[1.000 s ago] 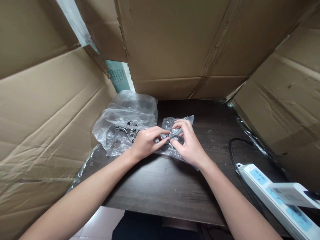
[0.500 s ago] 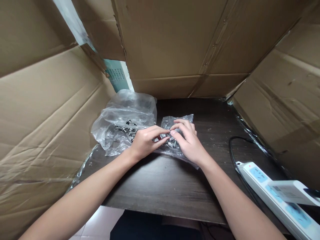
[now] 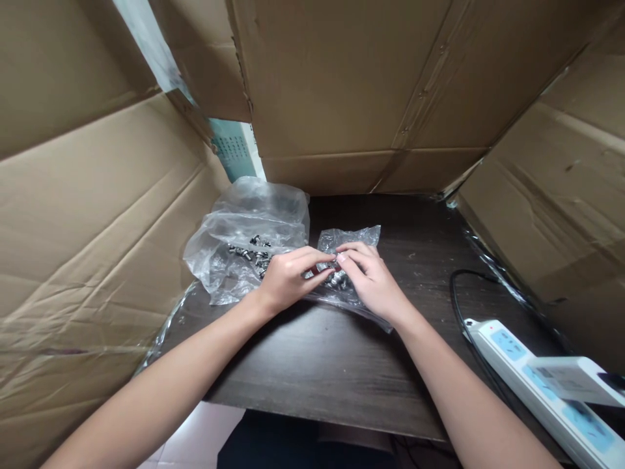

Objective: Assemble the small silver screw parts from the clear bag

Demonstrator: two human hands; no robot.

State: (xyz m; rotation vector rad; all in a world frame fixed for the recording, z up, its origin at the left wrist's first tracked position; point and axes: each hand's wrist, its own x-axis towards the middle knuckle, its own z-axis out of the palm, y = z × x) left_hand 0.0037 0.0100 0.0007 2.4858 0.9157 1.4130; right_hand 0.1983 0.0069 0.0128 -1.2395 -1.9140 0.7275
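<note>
A small crumpled clear plastic bag of little metal parts lies mid-table on the dark wooden table, pinched between the left hand and right hand, whose fingertips meet on it. Just left lies a larger clear plastic bag with similar parts; a white power strip sits well apart, right, among brown cardboard walls.

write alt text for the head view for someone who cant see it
Two bare hands, left hand and right hand, pinch a small clear bag of metal parts on a dark table. A larger clear bag lies left, a power strip right, cardboard around.
</note>
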